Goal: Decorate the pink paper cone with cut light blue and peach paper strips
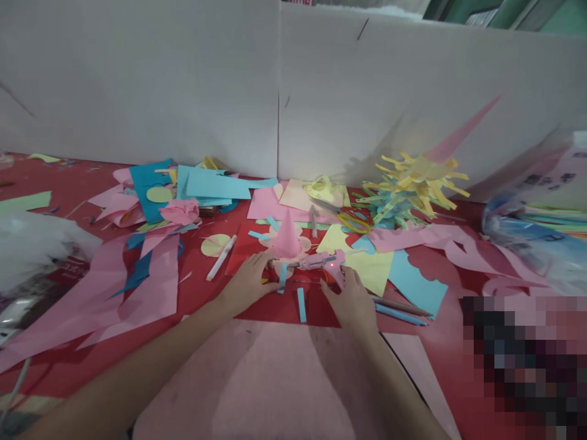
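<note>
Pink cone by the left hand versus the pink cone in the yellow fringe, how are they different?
The near cone stands upright, while the far cone leans steeply to the right.
The near cone looks short and fairly broad; the far cone looks longer and more slender.
The near cone has pale rounded petals around its foot, whereas the far cone rises from spiky yellow fringe.
Both are pink and pointed.

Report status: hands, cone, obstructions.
Right hand gripping hot glue gun. Left hand at paper flower. Pink paper cone upright on flower. Loose blue paper strip between forearms' reach, nearer the wearer.
</note>
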Demonstrator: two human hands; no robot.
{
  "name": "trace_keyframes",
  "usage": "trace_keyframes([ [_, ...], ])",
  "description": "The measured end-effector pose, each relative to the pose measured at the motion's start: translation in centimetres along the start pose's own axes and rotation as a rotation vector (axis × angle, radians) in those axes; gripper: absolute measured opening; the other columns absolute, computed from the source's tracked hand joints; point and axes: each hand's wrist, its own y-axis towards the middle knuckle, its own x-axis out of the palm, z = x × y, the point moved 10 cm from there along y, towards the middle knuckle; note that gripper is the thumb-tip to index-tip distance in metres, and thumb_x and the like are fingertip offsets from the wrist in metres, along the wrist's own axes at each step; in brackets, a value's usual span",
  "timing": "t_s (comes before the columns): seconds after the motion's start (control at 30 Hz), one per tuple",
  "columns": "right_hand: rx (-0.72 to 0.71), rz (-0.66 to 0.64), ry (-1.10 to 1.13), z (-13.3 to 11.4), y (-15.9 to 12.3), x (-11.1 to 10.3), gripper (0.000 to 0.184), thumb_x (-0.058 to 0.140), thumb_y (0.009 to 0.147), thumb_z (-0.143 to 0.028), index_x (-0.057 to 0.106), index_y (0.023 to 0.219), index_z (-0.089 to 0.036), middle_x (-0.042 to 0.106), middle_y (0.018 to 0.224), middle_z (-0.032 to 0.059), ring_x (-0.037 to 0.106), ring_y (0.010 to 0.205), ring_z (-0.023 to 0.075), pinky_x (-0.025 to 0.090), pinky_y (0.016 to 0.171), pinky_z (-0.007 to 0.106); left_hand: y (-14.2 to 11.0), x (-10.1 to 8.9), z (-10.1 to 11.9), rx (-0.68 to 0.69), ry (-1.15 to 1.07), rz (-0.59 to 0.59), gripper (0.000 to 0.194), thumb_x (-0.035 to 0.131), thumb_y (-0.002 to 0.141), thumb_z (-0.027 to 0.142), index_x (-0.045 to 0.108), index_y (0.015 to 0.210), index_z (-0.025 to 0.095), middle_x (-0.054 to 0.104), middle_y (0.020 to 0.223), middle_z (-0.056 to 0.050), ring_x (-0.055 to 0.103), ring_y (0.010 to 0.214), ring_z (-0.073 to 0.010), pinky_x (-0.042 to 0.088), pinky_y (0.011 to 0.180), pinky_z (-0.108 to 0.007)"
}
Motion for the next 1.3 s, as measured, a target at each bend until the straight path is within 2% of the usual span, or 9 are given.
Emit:
trace_keyframes([
  [0.2,-0.071,0.026,-0.050,-1.2,-0.3,0.3,0.040,0.047,0.081,-0.041,0.044,0.114,-0.020,0.055,0.114,0.0069,0.060,0.087,0.0203,0.039,0.055,0.027,-0.2,0.0,-0.1,-0.006,-0.023,0.043,0.041,0.064,0.071,0.032,0.050,0.109,0.024,0.056,0.094,-0.002,0.051,0.091,-0.0216,0.039,0.081,-0.034],
  [0.4,-0.115,0.026,-0.114,-1.5,-0.5,0.4,0.034,0.045,0.082,-0.032,0.045,0.114,-0.019,0.055,0.111,0.0069,0.060,0.081,0.0182,0.036,0.051,0.026,-0.4,-0.3,0.3,-0.007,-0.029,0.057,0.026,0.064,0.071,0.028,0.052,0.093,0.023,0.057,0.089,0.000,0.052,0.087,-0.0202,0.040,0.079,-0.033],
  [0.57,-0.122,0.040,-0.122,-1.3,-0.6,0.1,0.033,0.045,0.082,-0.032,0.045,0.113,-0.019,0.054,0.109,0.0068,0.059,0.080,0.0170,0.036,0.051,0.025,-0.4,-0.1,1.0,0.044,0.031,0.030,0.016,0.059,0.075,0.031,0.054,0.089,0.024,0.058,0.092,0.000,0.053,0.091,-0.0198,0.036,0.088,-0.037],
  [0.7,-0.139,0.051,-0.116,-1.4,-0.6,0.0,0.031,0.043,0.084,-0.032,0.045,0.113,-0.019,0.055,0.109,0.0066,0.060,0.081,0.0170,0.036,0.051,0.025,-0.4,0.1,1.2,0.076,0.097,0.020,0.016,0.055,0.079,0.031,0.055,0.094,0.025,0.058,0.103,-0.002,0.050,0.103,-0.0211,0.032,0.094,-0.040],
  [0.8,-0.118,0.064,-0.112,-1.4,-0.6,-0.1,0.034,0.043,0.084,-0.035,0.044,0.114,-0.019,0.055,0.111,0.0074,0.060,0.084,0.0184,0.036,0.052,0.025,-0.3,0.3,1.5,0.102,0.151,0.008,0.015,0.053,0.080,0.029,0.056,0.095,0.026,0.056,0.108,-0.002,0.048,0.106,-0.0208,0.031,0.095,-0.040],
  [0.93,-0.034,0.088,-0.072,-0.6,-0.4,-0.7,0.042,0.047,0.080,-0.046,0.044,0.112,-0.019,0.054,0.114,0.0082,0.060,0.088,0.0197,0.036,0.053,0.026,-0.1,0.6,1.6,0.120,0.208,0.000,0.017,0.052,0.081,0.029,0.058,0.097,0.027,0.056,0.104,-0.001,0.051,0.096,-0.0191,0.035,0.088,-0.037],
  [1.03,0.010,0.094,-0.064,0.1,-0.2,-1.1,0.043,0.047,0.080,-0.047,0.044,0.112,-0.019,0.054,0.114,0.0082,0.059,0.089,0.0198,0.036,0.053,0.026,0.1,0.8,1.4,0.108,0.232,-0.019,0.018,0.054,0.080,0.029,0.058,0.097,0.026,0.055,0.102,-0.002,0.051,0.091,-0.0192,0.037,0.084,-0.036],
  [1.2,0.033,0.099,-0.049,0.6,-0.1,-1.4,0.044,0.047,0.079,-0.047,0.044,0.113,-0.020,0.054,0.114,0.0068,0.058,0.090,0.0197,0.035,0.051,0.026,0.4,0.6,1.2,0.063,0.180,-0.016,0.020,0.056,0.078,0.033,0.058,0.097,0.026,0.055,0.101,-0.001,0.051,0.091,-0.0189,0.036,0.085,-0.037],
  [1.3,0.042,0.121,-0.025,0.7,-0.1,-1.7,0.045,0.048,0.079,-0.047,0.043,0.114,-0.020,0.054,0.114,0.0071,0.058,0.088,0.0192,0.035,0.052,0.026,0.7,0.6,1.2,0.038,0.115,-0.019,0.017,0.051,0.081,0.036,0.060,0.091,0.025,0.057,0.096,0.000,0.052,0.087,-0.0171,0.037,0.082,-0.035],
])
